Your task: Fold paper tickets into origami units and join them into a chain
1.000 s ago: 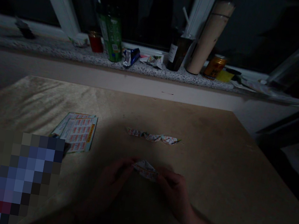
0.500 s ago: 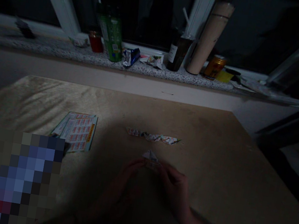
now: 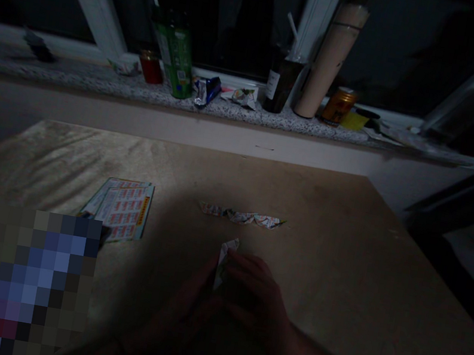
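A small folded piece of printed paper (image 3: pixel 224 260) stands on edge between my hands, just above the table. My right hand (image 3: pixel 260 296) grips its right side, fingers bent over the upper part. Dim in the shadow, my left hand (image 3: pixel 192 294) closes on the paper from the left; its fingertips are partly hidden. Beyond them lies a row of folded paper pieces (image 3: pixel 240 217), laid end to end. To the left is a stack of printed cards or sheets (image 3: pixel 125 210) with red rows of print.
Bare wood tabletop (image 3: pixel 325 216) reaches to the wall. On the stone windowsill (image 3: pixel 230 110) stand a green bottle (image 3: pixel 177 58), a dark cup with a straw (image 3: pixel 282 85), a pink tumbler (image 3: pixel 331 63), a gold can (image 3: pixel 338 106) and a red jar (image 3: pixel 150 68). Pixelation covers the lower left.
The folded paper has turned from lying across to standing lengthwise. My right hand has shifted left, its fingers now over the paper. The row and the stack stay put.
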Available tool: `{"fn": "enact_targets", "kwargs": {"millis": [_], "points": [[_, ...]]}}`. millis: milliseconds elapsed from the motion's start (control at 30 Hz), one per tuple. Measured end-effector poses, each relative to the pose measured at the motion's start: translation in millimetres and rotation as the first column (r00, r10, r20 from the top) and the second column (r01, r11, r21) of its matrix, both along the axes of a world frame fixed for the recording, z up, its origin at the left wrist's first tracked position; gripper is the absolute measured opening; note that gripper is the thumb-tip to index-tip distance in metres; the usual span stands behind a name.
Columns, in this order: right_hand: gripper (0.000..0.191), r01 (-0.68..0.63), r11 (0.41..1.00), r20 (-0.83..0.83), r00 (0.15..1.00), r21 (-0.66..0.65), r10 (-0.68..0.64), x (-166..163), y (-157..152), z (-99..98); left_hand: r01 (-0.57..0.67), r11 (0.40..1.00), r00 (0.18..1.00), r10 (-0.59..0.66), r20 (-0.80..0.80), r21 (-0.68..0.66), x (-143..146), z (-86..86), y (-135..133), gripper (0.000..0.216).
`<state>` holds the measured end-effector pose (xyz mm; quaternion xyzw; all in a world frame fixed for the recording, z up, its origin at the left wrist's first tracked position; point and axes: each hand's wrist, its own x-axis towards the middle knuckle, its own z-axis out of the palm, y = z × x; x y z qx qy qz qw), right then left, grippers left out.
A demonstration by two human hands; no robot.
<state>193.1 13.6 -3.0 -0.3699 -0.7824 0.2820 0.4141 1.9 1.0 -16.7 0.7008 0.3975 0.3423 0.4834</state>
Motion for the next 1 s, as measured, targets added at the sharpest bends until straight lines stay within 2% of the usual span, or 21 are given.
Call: {"fn": "enact_targets", "kwargs": {"millis": [100, 267, 367, 467, 567, 633, 700, 800, 900, 1000], "points": [[0.056, 0.002, 0.997, 0.108, 0.994, 0.073, -0.010, -1, -2, -2.6, -0.023, 0.998, 0.999, 0.025, 0.037, -0.066, 2, 6.0, 1, 0.056], [0.052, -0.007, 0.984, 0.223, 0.974, 0.180, -0.034, -2, -4, -4.7, -0.200, 0.954, 0.973, 0.220, 0.069, -0.222, 5, 17.7, 5, 0.043], [0.052, -0.019, 0.983, 0.227, 0.974, 0.180, -0.022, -1, -6, -3.1, -0.240, 0.935, 0.963, 0.263, 0.059, -0.260, 5, 21.0, 8, 0.039], [0.046, 0.008, 0.987, 0.161, 0.986, 0.160, -0.034, 1, -8, -1.3, -0.274, 0.918, 0.955, 0.296, 0.037, -0.286, 4, 24.9, 10, 0.035], [0.034, 0.153, 0.988, 0.002, 0.988, 0.032, -0.153, 2, -8, -1.7, -0.291, 0.899, 0.952, 0.307, -0.001, -0.327, 4, 28.4, 11, 0.032], [0.025, 0.232, 0.960, -0.121, 0.960, -0.157, -0.252, 1, -6, -3.1, -0.273, 0.897, 0.957, 0.289, -0.006, -0.347, 4, 29.5, 12, 0.030], [0.020, 0.176, 0.915, -0.221, 0.938, -0.362, -0.267, 0, -4, -4.2, -0.256, 0.897, 0.962, 0.273, -0.005, -0.360, 4, 29.9, 12, 0.028], [0.019, -0.036, 0.833, -0.317, 0.933, -0.552, -0.169, -1, -4, -3.9, -0.266, 0.889, 0.961, 0.275, -0.030, -0.374, 6, 30.9, 14, 0.028], [0.019, -0.116, 0.779, -0.358, 0.922, -0.616, -0.145, -3, -5, -1.7, -0.280, 0.880, 0.957, 0.289, -0.034, -0.383, 6, 31.5, 15, 0.028], [0.016, -0.072, 0.807, -0.371, 0.909, -0.587, -0.189, -3, -4, -0.1, -0.278, 0.860, 0.952, 0.305, -0.007, -0.428, 4, 28.2, 15, 0.030]]}}
